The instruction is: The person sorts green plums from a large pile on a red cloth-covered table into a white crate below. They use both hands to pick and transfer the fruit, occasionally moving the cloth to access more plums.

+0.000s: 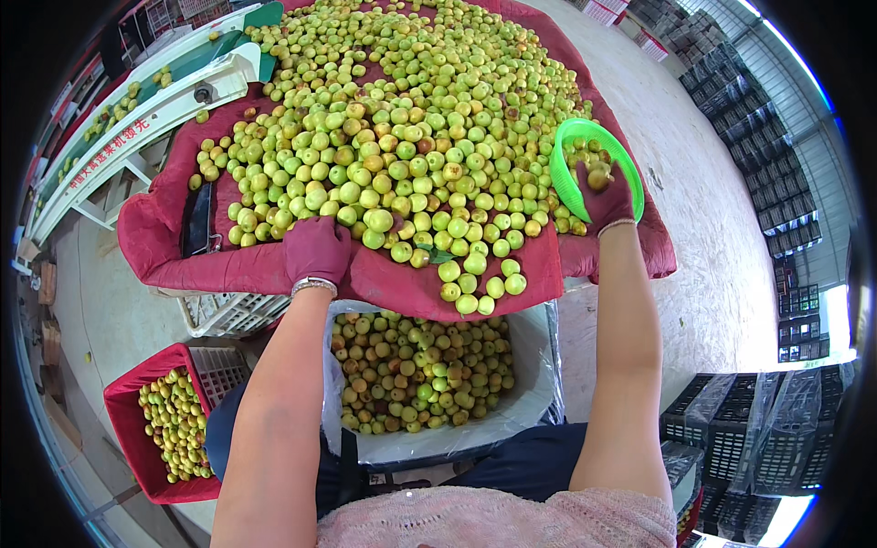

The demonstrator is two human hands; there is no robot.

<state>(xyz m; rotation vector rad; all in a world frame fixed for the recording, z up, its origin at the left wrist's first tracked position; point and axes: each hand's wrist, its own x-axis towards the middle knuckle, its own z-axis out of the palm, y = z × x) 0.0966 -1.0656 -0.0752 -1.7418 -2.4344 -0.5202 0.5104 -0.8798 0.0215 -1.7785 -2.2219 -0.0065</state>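
Observation:
A large heap of green jujube fruits [411,137] lies on a table with red padded cloth [233,268]. My left hand [317,252], in a dark red glove, rests at the padded front edge against the heap; its fingers are curled, and whether a fruit is inside cannot be seen. My right hand [606,195], gloved alike, is over a bright green plastic basket [558,175] at the heap's right side and holds a brownish jujube [599,177]. More fruits lie in that basket. Several green jujubes sit on a red cloth flap [390,281] between my hands.
Below the table edge stands a plastic-lined crate [534,411] of jujubes. A red-lined crate [123,425] of fruits is at lower left. A white conveyor [157,103] with a green belt reaches the heap. A phone-like dark object [199,218] lies left. Black crates [726,425] are stacked right.

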